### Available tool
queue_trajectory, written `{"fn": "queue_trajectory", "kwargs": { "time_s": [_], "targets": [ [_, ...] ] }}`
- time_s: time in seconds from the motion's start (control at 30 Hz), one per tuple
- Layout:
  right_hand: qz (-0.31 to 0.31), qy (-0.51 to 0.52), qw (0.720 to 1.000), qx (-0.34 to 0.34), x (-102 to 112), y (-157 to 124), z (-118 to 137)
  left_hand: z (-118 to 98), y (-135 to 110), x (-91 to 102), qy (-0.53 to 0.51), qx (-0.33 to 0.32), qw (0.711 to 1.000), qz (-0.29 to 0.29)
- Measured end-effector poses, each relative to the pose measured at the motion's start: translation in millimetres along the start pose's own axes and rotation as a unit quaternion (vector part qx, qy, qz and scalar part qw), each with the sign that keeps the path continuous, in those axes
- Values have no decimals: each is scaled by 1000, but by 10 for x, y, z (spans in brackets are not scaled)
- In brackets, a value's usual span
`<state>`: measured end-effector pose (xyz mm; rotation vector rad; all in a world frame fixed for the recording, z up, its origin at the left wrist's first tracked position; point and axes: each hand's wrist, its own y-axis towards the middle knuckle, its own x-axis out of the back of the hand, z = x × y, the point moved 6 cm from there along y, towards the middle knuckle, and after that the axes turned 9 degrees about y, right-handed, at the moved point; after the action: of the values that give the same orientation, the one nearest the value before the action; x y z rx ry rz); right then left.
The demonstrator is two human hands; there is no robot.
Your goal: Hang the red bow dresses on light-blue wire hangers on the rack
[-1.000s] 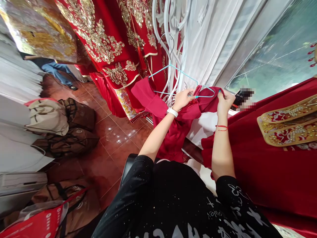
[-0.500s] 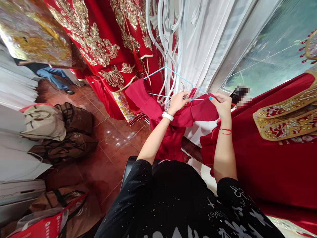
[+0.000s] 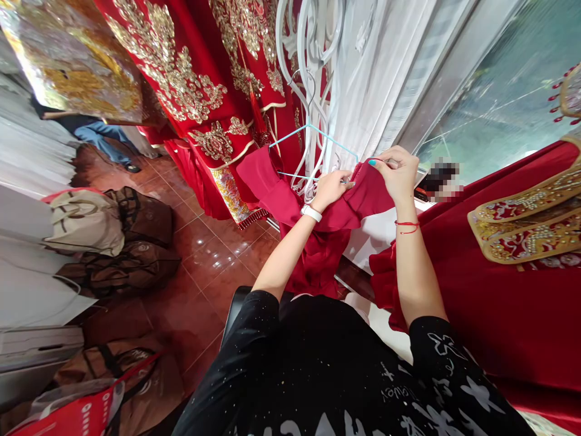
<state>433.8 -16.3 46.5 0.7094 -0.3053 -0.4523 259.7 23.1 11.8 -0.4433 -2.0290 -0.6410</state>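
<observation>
A dark red dress (image 3: pixel 313 212) hangs in front of me on a light blue wire hanger (image 3: pixel 287 137), whose hook is on a white scrolled metal stand (image 3: pixel 297 42). My left hand (image 3: pixel 332 188), with a white watch at the wrist, is closed on the dress near the neckline. Thumb and fingers of my right hand (image 3: pixel 399 172) pinch the dress's right shoulder edge, above the hanger's right end. Fabric covers that end of the hanger. The left shoulder of the dress drapes over the other end.
Red garments with gold embroidery (image 3: pixel 181 79) hang at the left, and a red one with gold panels (image 3: pixel 526 230) at the right. Brown bags (image 3: pixel 140 224) and a cream bag (image 3: pixel 84 224) lie on the tiled floor (image 3: pixel 209 266). A seated person's legs (image 3: pixel 106 142) show at far left.
My right hand has risen and moved slightly left, lifting the shoulder fabric over the hanger's right end, which showed before. My left hand keeps its grip near the neckline.
</observation>
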Motion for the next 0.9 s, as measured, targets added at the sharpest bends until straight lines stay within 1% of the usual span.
{"fn": "queue_trajectory", "kwargs": {
  "time_s": [0.03,0.13,0.2,0.3,0.37,0.47,0.53,0.63,0.67,0.7,0.73,0.8,0.9],
  "targets": [
    [8,-9,1000,-2,-25,20,13,-23,7,6,-2,-7,1000,-5],
    [-15,-13,1000,10,-2,78,46,-92,5,28,5,-24,999,-22],
    [-22,3,1000,20,15,115,46,-120,-10,28,13,-29,999,-19],
    [-10,27,999,16,-10,163,-5,-119,-39,31,25,-18,999,-12],
    [11,36,999,12,-63,184,-36,-106,-55,41,34,-7,999,-7],
    [51,48,998,11,-141,203,-25,-102,-70,41,41,-11,999,8],
    [73,55,996,-11,-157,209,8,-89,-69,31,38,-11,999,10],
    [142,44,987,-58,-194,173,86,-42,-46,-10,28,14,1000,-5],
    [164,32,984,-66,-207,147,114,-27,-33,-30,22,25,999,-13],
    [174,17,982,-68,-212,121,138,-14,-19,-50,17,34,999,-22],
    [170,-1,983,-64,-211,97,152,-3,-4,-68,12,40,999,-32],
    [133,-43,989,-51,-206,57,141,16,23,-96,1,37,998,-48],
    [79,-90,992,-33,-247,19,51,62,26,-103,-24,-5,997,-67]
  ]
}}
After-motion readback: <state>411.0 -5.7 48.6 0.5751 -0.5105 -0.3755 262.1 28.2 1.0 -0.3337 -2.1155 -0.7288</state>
